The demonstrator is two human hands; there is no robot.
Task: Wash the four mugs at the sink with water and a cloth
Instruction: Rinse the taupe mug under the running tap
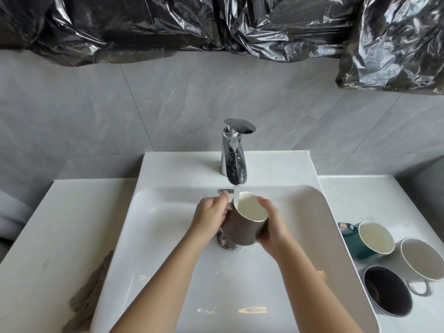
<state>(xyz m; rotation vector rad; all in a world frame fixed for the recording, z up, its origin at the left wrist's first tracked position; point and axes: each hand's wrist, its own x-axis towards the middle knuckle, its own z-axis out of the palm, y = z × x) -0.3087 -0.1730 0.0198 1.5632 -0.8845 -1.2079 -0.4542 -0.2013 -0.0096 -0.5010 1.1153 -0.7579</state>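
Above the sink [168,169], a white, glossy, rectangular basin with rounded corners, both hands hold one brown mug [240,230] over its middle. The mug is a matte, straight-sided cylinder with a smooth cream inside. It is tilted so that its round mouth faces up and toward the viewer. The left hand [211,215] grips the mug's left side with curled fingers. The right hand [271,227] wraps around its right side, with the thumb lying along the rim.

At the back edge of the sink stands a polished chrome faucet [234,159] with a flat oval lever. A thin stream of water [236,198] falls from it onto the mug's far rim. Under the mug, at the bottom of the sink, a round metal drain [225,245] is partly hidden.

To the right of the sink, on the white table [48,224], three more mugs stand close together:
- a glossy teal mug [360,248], wide and cream inside, nearest the sink's back right;
- a pale grey mug [422,260] with a looped handle, farthest from the sink;
- a dark mug [386,290] with a black inside, toward the sink's front right.

To the left of the sink, a rumpled grey-brown cloth [89,294] with a coarse weave lies on the table against the sink's outer wall.

Behind the sink rise grey, stone-veined wall tiles [96,111]. Crinkled black plastic sheeting [144,27] hangs above them.
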